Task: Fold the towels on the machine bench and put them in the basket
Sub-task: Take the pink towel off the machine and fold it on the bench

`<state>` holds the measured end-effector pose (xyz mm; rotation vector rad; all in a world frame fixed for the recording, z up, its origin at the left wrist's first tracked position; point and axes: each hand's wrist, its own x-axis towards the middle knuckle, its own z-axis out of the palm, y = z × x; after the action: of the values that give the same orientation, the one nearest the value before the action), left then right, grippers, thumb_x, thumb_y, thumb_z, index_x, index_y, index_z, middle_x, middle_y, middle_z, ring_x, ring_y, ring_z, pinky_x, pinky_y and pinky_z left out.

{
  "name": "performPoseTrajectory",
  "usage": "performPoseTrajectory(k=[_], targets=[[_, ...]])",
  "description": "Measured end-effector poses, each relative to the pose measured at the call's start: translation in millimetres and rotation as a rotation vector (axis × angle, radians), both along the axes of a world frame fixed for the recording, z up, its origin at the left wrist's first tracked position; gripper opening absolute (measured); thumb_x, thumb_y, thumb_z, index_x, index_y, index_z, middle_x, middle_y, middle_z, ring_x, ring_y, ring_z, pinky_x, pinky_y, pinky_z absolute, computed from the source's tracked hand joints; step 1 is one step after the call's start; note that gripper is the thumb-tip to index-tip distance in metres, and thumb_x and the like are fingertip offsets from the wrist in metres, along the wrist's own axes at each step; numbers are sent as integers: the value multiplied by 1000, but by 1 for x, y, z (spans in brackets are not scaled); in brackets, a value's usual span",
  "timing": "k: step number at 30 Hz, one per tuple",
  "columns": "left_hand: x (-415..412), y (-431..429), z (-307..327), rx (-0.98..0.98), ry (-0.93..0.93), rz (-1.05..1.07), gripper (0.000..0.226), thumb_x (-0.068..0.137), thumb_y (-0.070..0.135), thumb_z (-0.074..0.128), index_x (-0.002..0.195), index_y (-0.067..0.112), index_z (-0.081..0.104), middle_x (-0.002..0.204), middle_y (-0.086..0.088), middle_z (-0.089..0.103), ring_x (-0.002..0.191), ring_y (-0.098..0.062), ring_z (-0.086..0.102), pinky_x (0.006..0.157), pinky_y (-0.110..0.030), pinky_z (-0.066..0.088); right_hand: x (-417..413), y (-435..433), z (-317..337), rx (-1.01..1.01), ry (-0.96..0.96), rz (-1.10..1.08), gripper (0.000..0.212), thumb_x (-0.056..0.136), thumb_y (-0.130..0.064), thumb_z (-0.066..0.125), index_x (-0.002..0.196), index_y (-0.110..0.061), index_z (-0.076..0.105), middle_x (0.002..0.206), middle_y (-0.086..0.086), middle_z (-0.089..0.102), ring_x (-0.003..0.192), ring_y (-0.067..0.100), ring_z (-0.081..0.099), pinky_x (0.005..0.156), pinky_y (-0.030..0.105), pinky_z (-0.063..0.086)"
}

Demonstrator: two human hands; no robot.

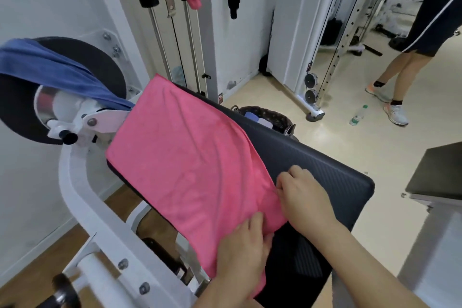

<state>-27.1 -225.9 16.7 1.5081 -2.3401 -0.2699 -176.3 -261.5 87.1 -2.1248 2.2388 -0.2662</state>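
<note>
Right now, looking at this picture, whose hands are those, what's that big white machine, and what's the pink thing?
The camera sits on a person's head and looks down, so those are that person's own hands. The white metal gym machine has a dark padded bench. A bright pink cloth towel is spread on the bench. The left hand lies flat on the towel. The right hand pinches the towel's edge with curled fingers. A blue cloth towel hangs over the machine, and a dark patterned basket stands on the floor behind the bench.
</note>
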Motion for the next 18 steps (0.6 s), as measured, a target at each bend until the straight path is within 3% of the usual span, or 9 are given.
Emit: performPoseTrajectory(k=[3,5,7,10,12,15,18], targets=[[-7,-2,15,-22,-57,46,33,71,49,53,92,24,57,67,11,60,51,-15,58,41,-25,37,-16,-12,22,86,-327,-35,11,92,-16,50,81,-17,54,78,-3,58,71,18,55,61,35,46],[-14,-4,23,-27,-66,76,31,62,39,65,88,23,58,67,8,61,52,-19,58,45,-29,40,-30,-25,38,155,-610,-52,12,93,-17,53,82,-16,56,71,-3,59,62,15,54,57,32,44],[-20,-9,30,-14,-64,140,27,56,30,66,80,21,58,66,6,59,52,-21,57,45,-31,39,-40,-36,45,168,-708,-56,12,93,-16,54,81,-13,55,65,-2,55,56,15,48,53,28,40],[-28,-11,39,-27,-63,180,17,53,27,60,66,19,52,62,4,52,51,-20,52,48,-32,33,-54,-47,47,120,-605,-69,9,93,-18,54,84,-16,54,71,-4,54,63,15,48,56,28,37],[-31,-5,43,-61,-26,153,11,56,27,54,63,19,50,60,5,50,51,-20,50,51,-32,35,-62,-51,52,92,-510,-60,5,93,-20,53,89,-17,54,78,-4,57,72,18,52,63,31,42],[-32,9,42,-56,55,108,9,61,27,49,69,23,50,58,11,50,50,-15,49,54,-29,34,-70,-51,55,72,-308,-16,7,93,-23,49,92,-17,52,84,1,60,80,26,56,73,39,49],[-27,22,38,27,76,68,26,61,21,56,86,24,51,60,14,52,49,-10,49,53,-23,33,-76,-47,50,41,-165,66,5,94,-25,46,95,-21,48,82,4,62,76,30,56,67,39,49]])
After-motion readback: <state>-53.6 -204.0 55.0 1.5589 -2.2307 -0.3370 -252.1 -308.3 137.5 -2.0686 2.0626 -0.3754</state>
